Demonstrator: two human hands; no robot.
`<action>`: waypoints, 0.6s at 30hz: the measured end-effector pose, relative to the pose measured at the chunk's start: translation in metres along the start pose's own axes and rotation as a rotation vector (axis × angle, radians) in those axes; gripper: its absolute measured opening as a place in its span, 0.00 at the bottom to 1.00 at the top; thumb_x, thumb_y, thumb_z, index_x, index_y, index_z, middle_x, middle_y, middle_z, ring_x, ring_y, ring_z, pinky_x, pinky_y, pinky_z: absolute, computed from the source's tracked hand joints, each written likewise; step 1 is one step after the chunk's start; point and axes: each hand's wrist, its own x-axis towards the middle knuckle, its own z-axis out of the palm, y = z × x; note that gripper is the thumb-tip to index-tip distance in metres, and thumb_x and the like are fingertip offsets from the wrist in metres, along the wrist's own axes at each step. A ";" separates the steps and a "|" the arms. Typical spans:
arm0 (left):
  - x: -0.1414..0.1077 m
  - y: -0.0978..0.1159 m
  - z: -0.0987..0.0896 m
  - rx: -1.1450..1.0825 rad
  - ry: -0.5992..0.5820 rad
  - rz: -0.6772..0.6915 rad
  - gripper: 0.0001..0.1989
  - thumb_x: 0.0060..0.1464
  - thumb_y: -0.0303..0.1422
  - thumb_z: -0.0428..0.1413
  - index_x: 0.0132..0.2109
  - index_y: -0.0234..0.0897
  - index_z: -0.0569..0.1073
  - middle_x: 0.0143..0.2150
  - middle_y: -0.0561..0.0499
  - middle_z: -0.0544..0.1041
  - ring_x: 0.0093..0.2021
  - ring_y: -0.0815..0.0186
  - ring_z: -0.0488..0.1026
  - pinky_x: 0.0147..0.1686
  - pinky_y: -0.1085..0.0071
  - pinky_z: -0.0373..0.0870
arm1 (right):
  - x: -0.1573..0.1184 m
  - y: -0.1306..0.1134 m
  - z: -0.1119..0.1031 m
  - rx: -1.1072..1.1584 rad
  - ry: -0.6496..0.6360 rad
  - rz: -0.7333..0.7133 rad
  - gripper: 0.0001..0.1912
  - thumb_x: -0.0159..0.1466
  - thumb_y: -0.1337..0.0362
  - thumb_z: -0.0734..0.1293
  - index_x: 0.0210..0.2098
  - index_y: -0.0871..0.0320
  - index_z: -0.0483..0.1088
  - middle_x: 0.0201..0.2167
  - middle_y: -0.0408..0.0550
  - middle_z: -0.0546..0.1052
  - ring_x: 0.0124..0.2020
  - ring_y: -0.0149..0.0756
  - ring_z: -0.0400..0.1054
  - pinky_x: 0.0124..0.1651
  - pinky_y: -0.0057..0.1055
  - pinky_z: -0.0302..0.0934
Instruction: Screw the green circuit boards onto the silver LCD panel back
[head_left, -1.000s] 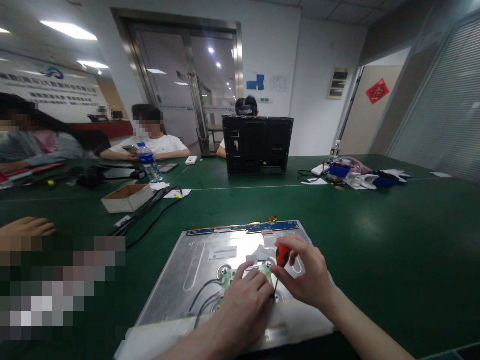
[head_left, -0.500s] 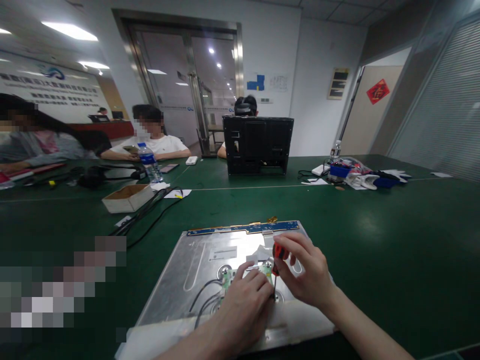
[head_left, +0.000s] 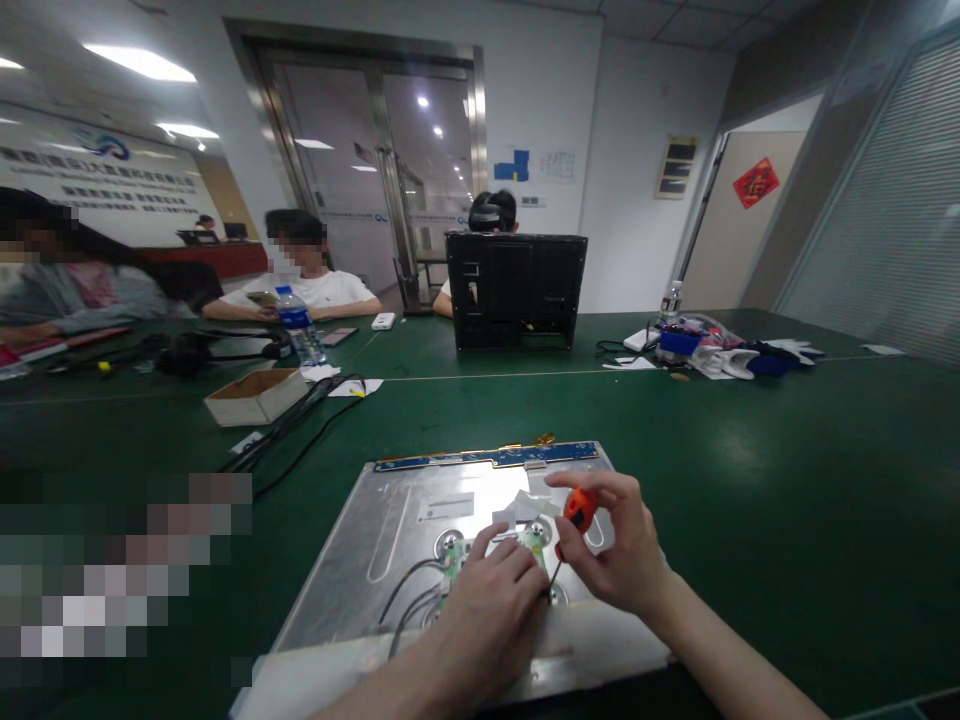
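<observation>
A flat silvery panel (head_left: 360, 560) lies before me with a green circuit board (head_left: 455, 550) at its middle. Over that board, my left hand (head_left: 495, 590) rests with curled fingers and one finger stretched outward. Its index fingertip meets the lower end of the screwdriver shaft; the thumb and anything pinched there are hidden. In my right hand (head_left: 619, 545) is a screwdriver (head_left: 580, 508) with a red-orange and black handle, held between thumb and fingers. The shaft leans, its tip down by a round metal mount (head_left: 558, 594). A blue circuit strip (head_left: 480, 459) runs along the panel's far edge.
Black cables (head_left: 292, 420) and a shallow cardboard box (head_left: 255, 397) lie to the left, near a water bottle (head_left: 300, 325). A black monitor housing (head_left: 517, 290) stands at the back, a person behind it. Gloves (head_left: 724, 360) are heaped on the right. Other people sit at left.
The screwdriver's handle has tipped to the right, from nearly upright to leaning, and my right fingers have shifted around it. My left hand stays in place.
</observation>
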 end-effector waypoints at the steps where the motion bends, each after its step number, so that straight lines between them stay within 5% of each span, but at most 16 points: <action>1: 0.000 0.000 0.000 -0.003 -0.003 -0.001 0.06 0.58 0.24 0.55 0.36 0.40 0.74 0.36 0.52 0.78 0.41 0.59 0.74 0.60 0.55 0.59 | 0.001 0.000 -0.001 -0.001 -0.019 0.000 0.19 0.66 0.71 0.64 0.55 0.53 0.58 0.38 0.50 0.80 0.24 0.34 0.75 0.24 0.29 0.71; 9: 0.002 0.003 -0.003 0.005 -0.007 -0.008 0.06 0.58 0.24 0.55 0.35 0.40 0.73 0.35 0.52 0.78 0.39 0.60 0.73 0.60 0.55 0.60 | 0.005 0.000 -0.002 -0.047 -0.002 -0.033 0.16 0.65 0.71 0.65 0.51 0.53 0.62 0.44 0.52 0.75 0.34 0.37 0.75 0.26 0.27 0.71; 18: 0.001 0.003 -0.003 0.038 -0.045 -0.007 0.05 0.58 0.24 0.56 0.36 0.40 0.73 0.35 0.53 0.77 0.39 0.60 0.74 0.61 0.54 0.60 | 0.004 -0.001 -0.003 -0.059 -0.018 -0.039 0.20 0.64 0.73 0.64 0.54 0.53 0.65 0.42 0.50 0.72 0.33 0.35 0.72 0.24 0.26 0.70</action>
